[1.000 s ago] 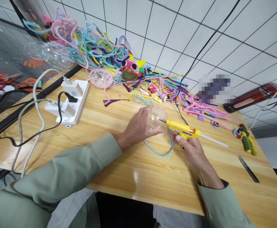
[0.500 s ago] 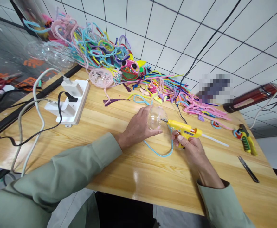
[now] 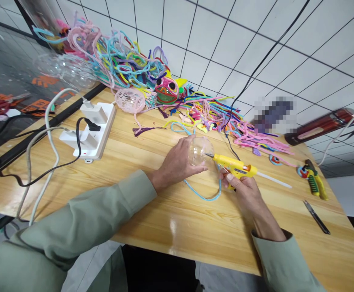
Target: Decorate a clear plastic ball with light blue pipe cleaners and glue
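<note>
My left hand (image 3: 180, 158) is closed around a clear plastic ball (image 3: 199, 149), thumb below and fingers along its far left side. My right hand (image 3: 242, 184) grips a yellow hot glue gun (image 3: 233, 163) by its handle. The gun's metal nozzle points left and is at the ball's right side; whether it touches cannot be made out. A white glue stick (image 3: 274, 179) sticks out of the gun's back end. On the table under both hands curves a light blue pipe cleaner (image 3: 205, 198), its ends partly hidden by the hands and gun.
A white power strip (image 3: 99, 134) with plugs and cords lies left. Along the wall are heaped colourful pipe cleaners (image 3: 128, 61), a pink decorated ball (image 3: 166, 89) and a pink-wrapped ball (image 3: 130, 100). At right are green-yellow pliers (image 3: 315, 180), a utility knife (image 3: 316, 217) and a dark red flask (image 3: 325, 125).
Almost nothing differs. The view has shifted very slightly; both hands keep their hold, with the nozzle still at the ball's right side.
</note>
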Demonstrator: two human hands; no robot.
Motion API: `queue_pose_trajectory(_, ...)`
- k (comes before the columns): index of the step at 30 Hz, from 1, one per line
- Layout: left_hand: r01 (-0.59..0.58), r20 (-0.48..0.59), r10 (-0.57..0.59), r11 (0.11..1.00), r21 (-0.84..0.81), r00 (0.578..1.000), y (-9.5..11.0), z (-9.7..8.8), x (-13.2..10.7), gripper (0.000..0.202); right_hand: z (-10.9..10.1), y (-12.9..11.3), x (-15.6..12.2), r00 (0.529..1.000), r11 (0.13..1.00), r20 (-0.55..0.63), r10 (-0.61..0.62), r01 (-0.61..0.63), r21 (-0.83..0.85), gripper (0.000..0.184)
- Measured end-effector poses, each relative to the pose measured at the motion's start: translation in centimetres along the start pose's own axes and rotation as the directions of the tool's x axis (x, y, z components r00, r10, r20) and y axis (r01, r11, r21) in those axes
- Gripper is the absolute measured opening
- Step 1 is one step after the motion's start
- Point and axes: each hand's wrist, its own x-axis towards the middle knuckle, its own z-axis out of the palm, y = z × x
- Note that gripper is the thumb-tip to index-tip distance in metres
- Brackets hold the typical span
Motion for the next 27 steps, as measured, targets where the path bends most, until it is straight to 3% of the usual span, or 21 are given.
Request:
queue_pose_trajectory(12,-0.010,0.004,0.010,1.000,0.020,1.000,0.07,-0.04,-0.03,0.105,0.14,-0.32,-0.04,1.000,0.998,-0.008,0.012,-0.012,0.060,0.043)
queue_pose_trajectory(19,0.015,0.004,-0.014,1.000,-0.017,1.000,0.08,-0.20,-0.05,0.103,-0.29,-0.24,0.09,1.000,0.999,0.013,-0.010,0.011,-0.050,0.044)
queue_pose_trajectory(27,0.013,0.008,-0.013,1.000,-0.003,1.000,0.19,-0.11,0.00,0.104,-0.30,0.10,0.01,0.999,0.998,-0.023,0.023,-0.025,-0.062,0.047)
